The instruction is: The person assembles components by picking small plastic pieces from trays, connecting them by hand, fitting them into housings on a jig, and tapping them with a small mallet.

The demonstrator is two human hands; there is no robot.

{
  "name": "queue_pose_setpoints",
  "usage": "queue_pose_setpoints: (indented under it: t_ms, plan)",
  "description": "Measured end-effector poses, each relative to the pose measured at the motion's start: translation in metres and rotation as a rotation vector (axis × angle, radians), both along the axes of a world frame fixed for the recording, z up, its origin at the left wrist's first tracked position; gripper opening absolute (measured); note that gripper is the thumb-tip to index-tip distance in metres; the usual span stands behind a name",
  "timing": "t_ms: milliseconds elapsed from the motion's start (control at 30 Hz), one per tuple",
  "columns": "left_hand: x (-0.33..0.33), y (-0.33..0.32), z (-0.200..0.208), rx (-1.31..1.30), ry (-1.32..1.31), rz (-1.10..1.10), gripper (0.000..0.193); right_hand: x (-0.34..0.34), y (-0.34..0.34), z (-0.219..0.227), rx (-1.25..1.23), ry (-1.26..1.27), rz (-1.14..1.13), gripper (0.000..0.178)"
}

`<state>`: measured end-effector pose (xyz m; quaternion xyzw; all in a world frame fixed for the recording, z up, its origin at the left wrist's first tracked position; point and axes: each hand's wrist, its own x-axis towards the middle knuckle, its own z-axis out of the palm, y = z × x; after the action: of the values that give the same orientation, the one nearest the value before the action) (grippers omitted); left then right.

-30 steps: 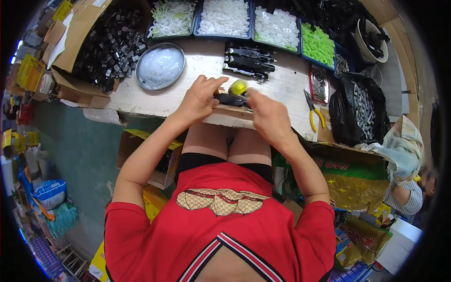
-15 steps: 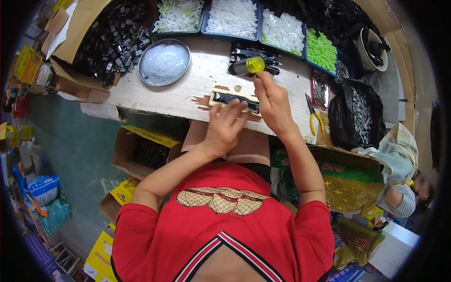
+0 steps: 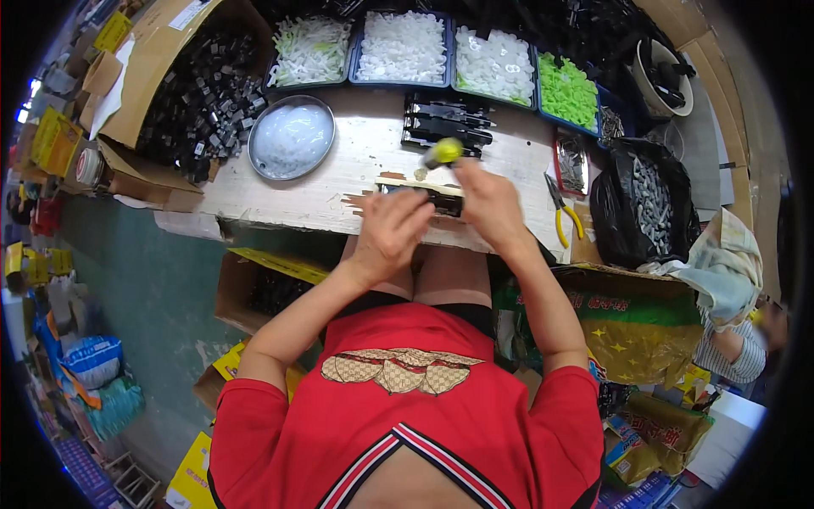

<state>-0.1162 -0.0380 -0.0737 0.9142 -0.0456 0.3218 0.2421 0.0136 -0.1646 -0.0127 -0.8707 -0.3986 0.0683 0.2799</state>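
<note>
My right hand [image 3: 490, 208] is closed round the handle of a small mallet with a translucent yellow face [image 3: 446, 152]. The mallet head is slightly blurred and hangs over the bench, just above a long black part [image 3: 445, 202]. That part lies in a shallow wooden fixture [image 3: 415, 181] near the bench's front edge. My left hand [image 3: 390, 231] is at the part's left end, fingers bent over it and hiding that end. Beyond the mallet, several similar black parts [image 3: 445, 119] lie side by side.
Blue trays of white pieces [image 3: 400, 49] and green pieces [image 3: 568, 93] line the back. A round metal dish [image 3: 292, 137] stands left, beside a heap of small black parts [image 3: 203, 110]. Yellow-handled pliers [image 3: 564, 216] and a black bag of metal pieces [image 3: 649, 204] lie right.
The mallet has come down and nearer to the black part, with my right hand lowered. My left hand has settled on the part's left end, shifting slightly left.
</note>
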Motion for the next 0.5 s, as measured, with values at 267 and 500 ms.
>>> queue_pose_setpoints:
  t_ms: [267, 500]
  plan:
    - [0.029, 0.047, 0.019, 0.059, 0.079, -0.235, 0.029, 0.02, -0.087, -0.039, -0.172, -0.413, -0.235, 0.014]
    - [0.109, 0.061, 0.042, 0.165, -0.104, -0.112, 0.021, 0.035, -0.082, -0.036, 0.008, -0.425, -0.235, 0.023]
